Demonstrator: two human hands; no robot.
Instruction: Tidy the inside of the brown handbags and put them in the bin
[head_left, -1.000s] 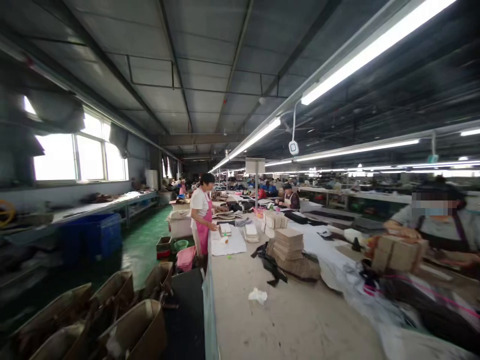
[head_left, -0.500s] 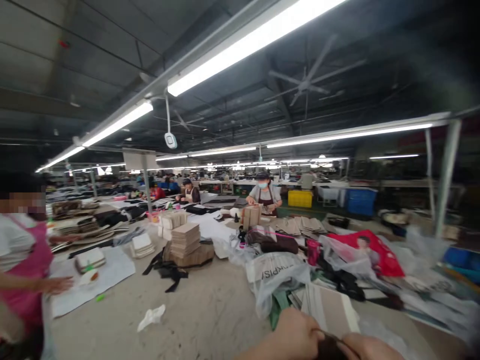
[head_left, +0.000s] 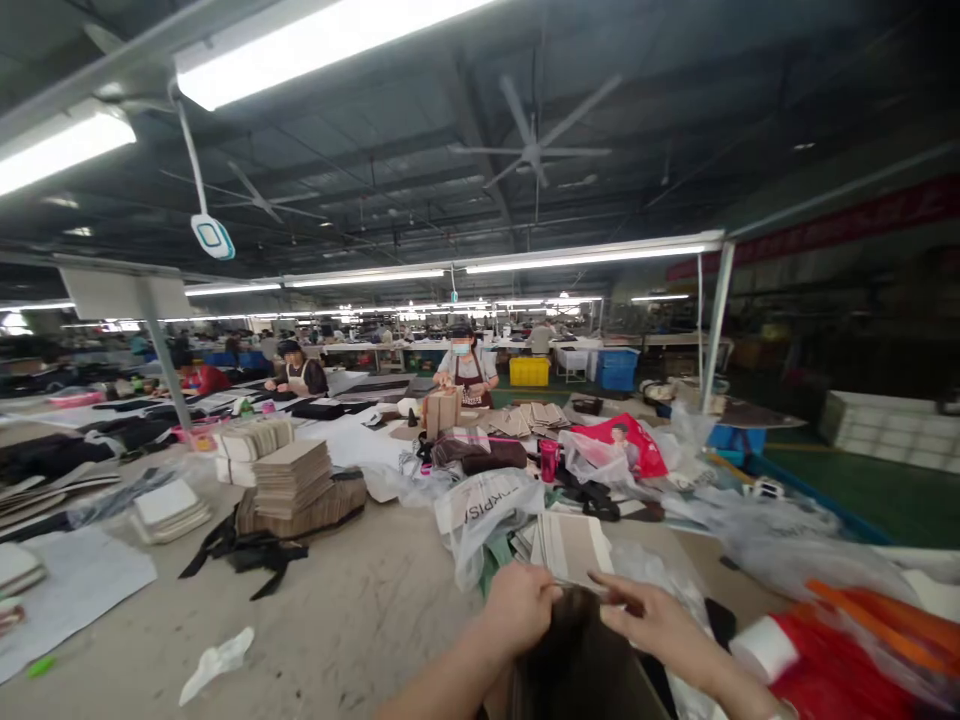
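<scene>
Your left hand [head_left: 523, 603] is curled into a pinch on the upper edge of a dark brown piece [head_left: 576, 660], thumb and forefinger meeting at its left corner. Your right hand [head_left: 660, 622] lies against the same edge on the other side, its fingers reaching over the top; you cannot tell from this view whether they grip the piece or only touch it. The dark brown piece is directly in front of you, between your forearms, and runs out of the bottom of the view; its lower part is blurred, so whether it rests on the surface [head_left: 375, 620] is unclear.

Just beyond your fingertips lies a stack of pale panels [head_left: 576, 545] with a beige band. To its left, a printed plastic bag [head_left: 480, 505] slumps over some green material [head_left: 495, 562]. Near your right forearm sit a white roll [head_left: 763, 648] and a red bundle [head_left: 840, 675].

Farther left on the surface, a stack of tan pieces [head_left: 291, 480] stands on a brown bundle, with black strips [head_left: 251, 548] beside it and a crumpled white scrap [head_left: 216, 662] nearer you. Across from you, a person in a dark apron [head_left: 472, 390] stands behind a tan block [head_left: 442, 412].
</scene>
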